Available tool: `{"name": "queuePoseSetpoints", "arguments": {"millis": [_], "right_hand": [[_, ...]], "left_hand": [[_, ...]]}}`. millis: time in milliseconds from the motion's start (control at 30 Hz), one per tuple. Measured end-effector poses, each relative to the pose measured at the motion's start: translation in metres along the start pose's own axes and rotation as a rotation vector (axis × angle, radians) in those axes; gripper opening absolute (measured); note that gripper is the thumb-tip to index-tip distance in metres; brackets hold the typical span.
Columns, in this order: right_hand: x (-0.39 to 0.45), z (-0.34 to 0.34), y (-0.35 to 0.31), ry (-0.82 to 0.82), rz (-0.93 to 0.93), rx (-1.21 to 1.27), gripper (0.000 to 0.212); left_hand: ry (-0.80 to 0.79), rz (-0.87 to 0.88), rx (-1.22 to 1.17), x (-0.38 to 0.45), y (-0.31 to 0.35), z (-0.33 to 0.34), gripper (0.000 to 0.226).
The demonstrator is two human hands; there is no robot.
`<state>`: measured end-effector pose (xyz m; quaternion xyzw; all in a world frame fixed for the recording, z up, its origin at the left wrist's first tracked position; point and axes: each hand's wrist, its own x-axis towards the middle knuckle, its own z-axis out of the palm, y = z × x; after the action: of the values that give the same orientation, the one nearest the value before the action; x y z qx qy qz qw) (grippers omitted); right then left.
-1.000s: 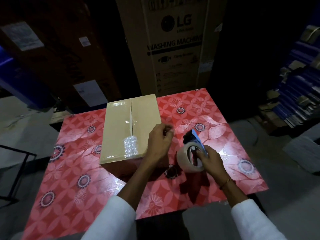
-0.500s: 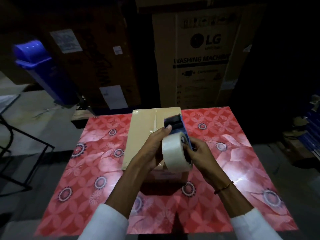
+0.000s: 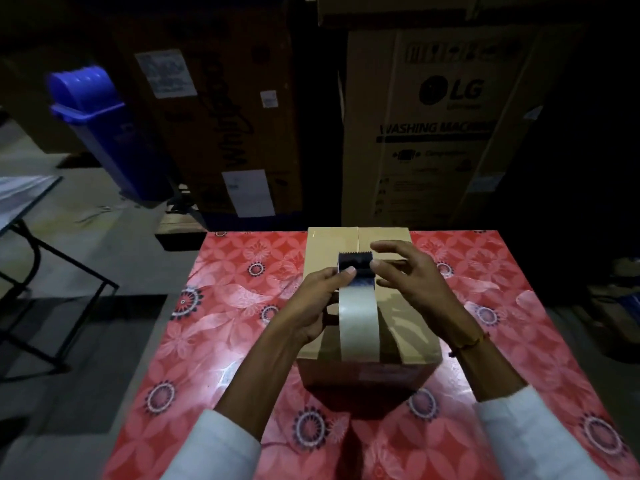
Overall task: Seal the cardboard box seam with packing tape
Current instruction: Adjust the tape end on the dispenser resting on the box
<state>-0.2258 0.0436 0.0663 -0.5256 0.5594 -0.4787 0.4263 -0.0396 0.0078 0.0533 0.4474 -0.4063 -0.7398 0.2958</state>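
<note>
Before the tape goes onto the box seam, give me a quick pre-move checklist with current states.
1. Dispenser held by left hand: ok.
2. Right hand gripping anything: not ok, open beside the cutter.
3. Box flat on table, flaps shut: ok.
4. Dispenser lined up over the seam: ok, roughly.
5. Free tape end pulled out: cannot tell.
</note>
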Motion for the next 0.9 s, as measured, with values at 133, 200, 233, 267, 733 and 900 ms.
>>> {"name": "queuePoseSetpoints", "arguments": {"millis": [133, 200, 233, 267, 733, 900], "right_hand": [[0.019, 0.01, -0.003, 0.001, -0.036, -0.159, 0.017], [0.024, 0.013, -0.002, 0.034, -0.019, -0.187, 0.01], [0.026, 0.014, -0.002, 0.052, -0.011, -0.194, 0.008], [0.027, 0.015, -0.001, 0.066, -0.006, -0.199, 0.006], [0.036, 0.013, 0.005, 0.075, -0.108, -0.44, 0.004], [0.048, 0.001, 0.012, 0.09, -0.094, -0.427, 0.008]], "left_hand": [[-0.042, -0.022, 0.036, 0.006, 0.003, -0.004, 0.034], [-0.066, -0.034, 0.055, 0.009, 0.004, -0.006, 0.032], [-0.081, -0.035, 0.063, 0.011, 0.004, -0.007, 0.031], [-0.095, -0.033, 0.07, 0.013, 0.003, -0.008, 0.03], [-0.22, -0.038, -0.049, 0.025, 0.003, 0.002, 0.048], [-0.158, -0.026, 0.106, 0.025, 0.004, 0.022, 0.055]]}}
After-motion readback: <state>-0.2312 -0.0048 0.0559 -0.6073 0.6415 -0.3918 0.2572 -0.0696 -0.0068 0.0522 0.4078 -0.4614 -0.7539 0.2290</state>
